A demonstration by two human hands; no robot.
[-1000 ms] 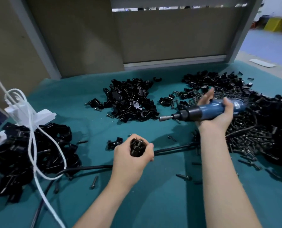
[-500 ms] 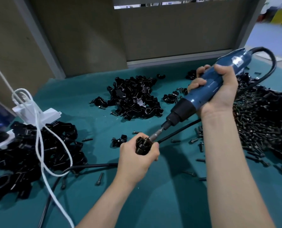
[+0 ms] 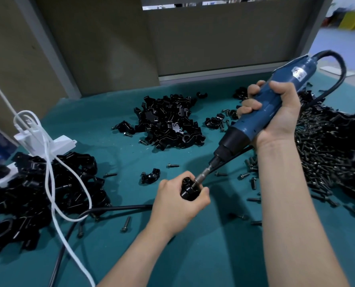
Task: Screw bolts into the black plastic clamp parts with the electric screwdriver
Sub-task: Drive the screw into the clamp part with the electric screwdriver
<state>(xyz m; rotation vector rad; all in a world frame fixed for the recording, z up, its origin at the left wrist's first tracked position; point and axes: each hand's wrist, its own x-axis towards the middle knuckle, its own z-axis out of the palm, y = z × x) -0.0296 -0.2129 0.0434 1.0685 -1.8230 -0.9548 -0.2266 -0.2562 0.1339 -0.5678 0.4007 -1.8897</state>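
My left hand point(image 3: 177, 205) grips a black plastic clamp part point(image 3: 188, 188) just above the green table mat. My right hand point(image 3: 276, 114) holds the blue electric screwdriver point(image 3: 263, 112) tilted down to the left, fingers wrapped round its body. The screwdriver's metal bit point(image 3: 203, 175) meets the top of the clamp part; the bolt under it is hidden. A heap of black bolts point(image 3: 325, 146) lies to the right, behind my right forearm.
A pile of clamp parts point(image 3: 168, 123) lies at centre back, and another pile of clamps point(image 3: 39, 193) at the left with a white cord point(image 3: 50, 172) across it. Loose bolts point(image 3: 126, 223) and one clamp point(image 3: 150, 176) dot the mat. A black cable point(image 3: 114, 209) runs behind my left hand.
My right hand swung the screwdriver from lying level over the bolts to pointing down-left, and its bit came onto the clamp part. My left hand stayed nearly in place.
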